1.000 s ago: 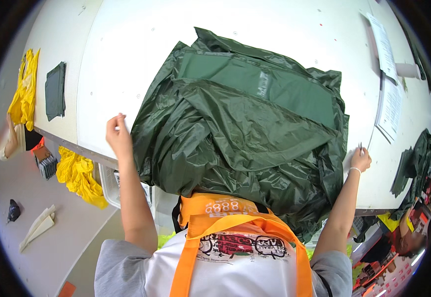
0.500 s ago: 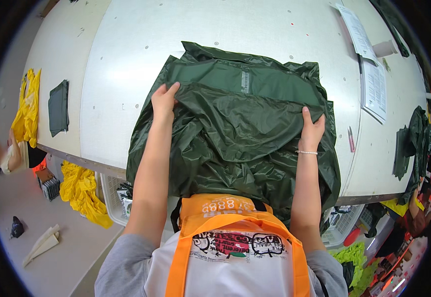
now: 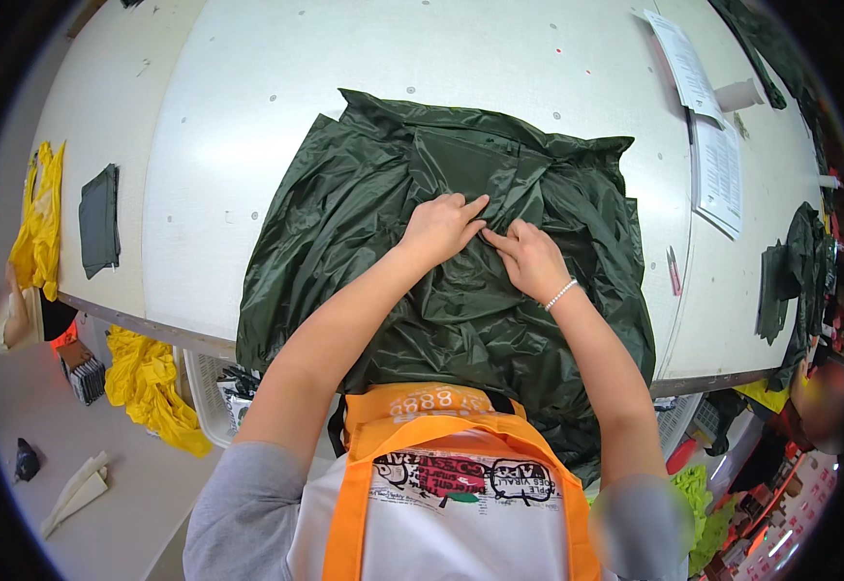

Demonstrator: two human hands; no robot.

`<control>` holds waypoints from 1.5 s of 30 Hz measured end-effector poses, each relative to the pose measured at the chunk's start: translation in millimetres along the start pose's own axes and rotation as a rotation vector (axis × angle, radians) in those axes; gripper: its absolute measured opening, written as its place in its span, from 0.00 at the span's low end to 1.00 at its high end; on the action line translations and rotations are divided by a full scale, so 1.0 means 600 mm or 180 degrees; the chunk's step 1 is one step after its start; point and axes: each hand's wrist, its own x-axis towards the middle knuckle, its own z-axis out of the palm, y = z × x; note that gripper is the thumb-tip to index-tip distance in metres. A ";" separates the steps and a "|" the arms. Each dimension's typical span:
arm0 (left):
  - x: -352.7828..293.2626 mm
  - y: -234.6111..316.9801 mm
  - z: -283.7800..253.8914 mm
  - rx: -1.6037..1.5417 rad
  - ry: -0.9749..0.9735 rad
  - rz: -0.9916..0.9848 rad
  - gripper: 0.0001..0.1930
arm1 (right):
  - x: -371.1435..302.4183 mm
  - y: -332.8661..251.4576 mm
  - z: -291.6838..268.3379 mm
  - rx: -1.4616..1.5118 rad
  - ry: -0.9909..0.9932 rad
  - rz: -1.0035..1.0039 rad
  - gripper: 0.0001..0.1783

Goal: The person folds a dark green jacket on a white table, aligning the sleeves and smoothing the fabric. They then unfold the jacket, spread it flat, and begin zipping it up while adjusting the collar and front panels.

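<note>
the dark green cloth (image 3: 480, 302) lay crumpled on the desk (image 3: 223, 174) in front of us. our left hand (image 3: 438, 229) and right hand (image 3: 532, 261) rested just beside each other near its middle, fingers partly curled; we could not tell whether either pinched it. we judged that light, even pressure, with both hands level, suited such slippery, creased layers best.

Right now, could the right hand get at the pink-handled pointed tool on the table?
Probably yes: the right hand is on the dark green fabric, but the pink-handled pointed tool lies uncovered on the white table beside it, with only fabric folds between.
</note>
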 end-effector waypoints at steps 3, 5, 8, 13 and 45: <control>0.003 -0.005 0.009 -0.0127 -0.0071 -0.0043 0.19 | -0.015 -0.003 -0.007 -0.0066 -0.0364 0.0097 0.19; 0.011 0.001 0.007 -0.0207 -0.0055 -0.0042 0.19 | -0.017 0.001 -0.009 -0.0175 -0.0345 -0.0084 0.19; 0.004 -0.002 0.027 0.0022 -0.0199 0.0082 0.18 | -0.020 0.006 -0.013 -0.0161 -0.0130 -0.0457 0.22; 0.003 -0.012 0.032 0.0042 -0.0255 0.0007 0.18 | -0.065 -0.058 -0.044 -0.0043 -0.0696 -0.0511 0.47; -0.007 -0.085 -0.030 -0.1856 -0.1122 -0.0789 0.10 | 0.037 -0.019 0.057 0.0204 0.0786 -0.0026 0.11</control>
